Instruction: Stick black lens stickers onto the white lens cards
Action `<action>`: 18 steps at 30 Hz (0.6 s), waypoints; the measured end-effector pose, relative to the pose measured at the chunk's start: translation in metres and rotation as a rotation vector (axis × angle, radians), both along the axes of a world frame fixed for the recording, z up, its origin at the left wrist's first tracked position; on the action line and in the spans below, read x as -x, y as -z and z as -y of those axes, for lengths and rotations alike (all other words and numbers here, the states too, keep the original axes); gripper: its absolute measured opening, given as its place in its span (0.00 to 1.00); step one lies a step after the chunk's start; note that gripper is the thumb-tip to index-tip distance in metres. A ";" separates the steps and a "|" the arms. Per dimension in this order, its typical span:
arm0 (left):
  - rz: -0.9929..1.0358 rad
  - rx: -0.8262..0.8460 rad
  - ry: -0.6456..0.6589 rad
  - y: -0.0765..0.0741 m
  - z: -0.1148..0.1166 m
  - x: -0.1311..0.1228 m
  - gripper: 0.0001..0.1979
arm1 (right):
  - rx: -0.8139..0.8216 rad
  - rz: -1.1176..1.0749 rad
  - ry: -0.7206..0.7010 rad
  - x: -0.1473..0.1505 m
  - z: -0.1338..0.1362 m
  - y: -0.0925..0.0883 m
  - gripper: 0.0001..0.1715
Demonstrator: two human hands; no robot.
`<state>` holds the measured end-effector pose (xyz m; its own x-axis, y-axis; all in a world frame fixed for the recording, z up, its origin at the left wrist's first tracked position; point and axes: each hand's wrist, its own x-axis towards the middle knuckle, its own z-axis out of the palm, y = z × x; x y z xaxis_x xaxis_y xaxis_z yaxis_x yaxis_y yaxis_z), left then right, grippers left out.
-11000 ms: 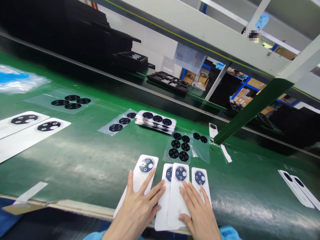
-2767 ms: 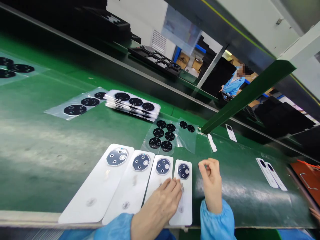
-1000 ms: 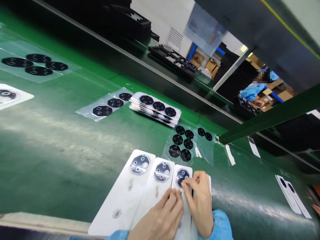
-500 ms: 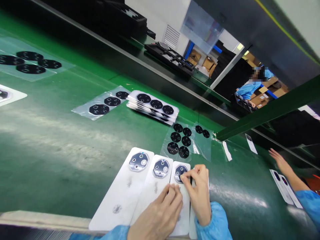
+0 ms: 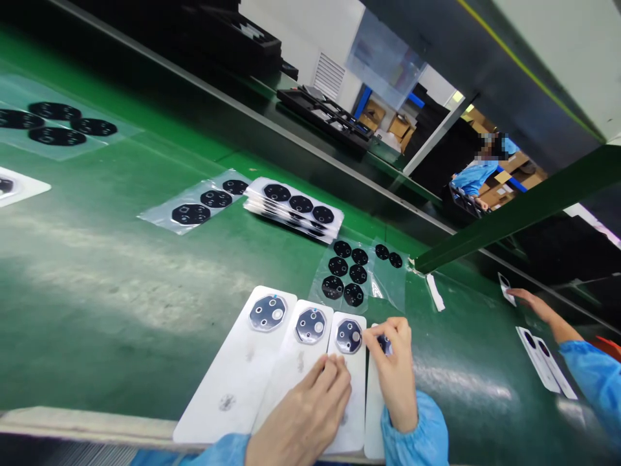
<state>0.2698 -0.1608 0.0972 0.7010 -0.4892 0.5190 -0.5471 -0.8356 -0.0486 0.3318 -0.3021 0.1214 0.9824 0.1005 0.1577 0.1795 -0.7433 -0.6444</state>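
Observation:
In front of me several white phone back panels [image 5: 223,382] lie side by side, each with a dark octagonal camera plate near its far end. My left hand [image 5: 308,411] rests over the second and third panels with its fingers curled together; anything between them is hidden. Thumb and fingertips pinched, my right hand [image 5: 395,372] is at the right edge of the third panel's camera plate [image 5: 348,336]. What the pinch holds is too small to make out. It partly covers the fourth panel's camera plate [image 5: 385,343].
Behind the panels lie a clear sheet of black octagonal stickers [image 5: 338,266] and a stack of white sheets [image 5: 294,208]. Another sticker strip [image 5: 213,199] lies left. A green post [image 5: 485,236] stands right. A co-worker's hand [image 5: 536,304] touches a small white panel [image 5: 506,288].
My right hand has shifted right, off the third camera plate, uncovering a pale disc on it. My left hand stays put. The co-worker's hand has come onto a small panel, which has moved right.

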 end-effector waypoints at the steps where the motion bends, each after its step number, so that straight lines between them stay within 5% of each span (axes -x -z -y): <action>1: -0.004 -0.003 0.002 0.000 0.000 0.000 0.18 | 0.014 0.010 -0.006 0.001 0.000 0.000 0.09; 13: -0.022 0.008 -0.002 -0.002 0.000 -0.001 0.17 | 0.120 0.065 -0.103 0.002 -0.004 -0.002 0.09; 18: -0.027 -0.007 -0.009 -0.001 0.000 -0.001 0.16 | 0.043 0.028 -0.071 -0.008 0.002 -0.009 0.08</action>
<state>0.2713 -0.1610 0.0986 0.7188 -0.4868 0.4964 -0.5410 -0.8400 -0.0404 0.3396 -0.3039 0.1304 0.9678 0.1771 0.1789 0.2502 -0.7549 -0.6063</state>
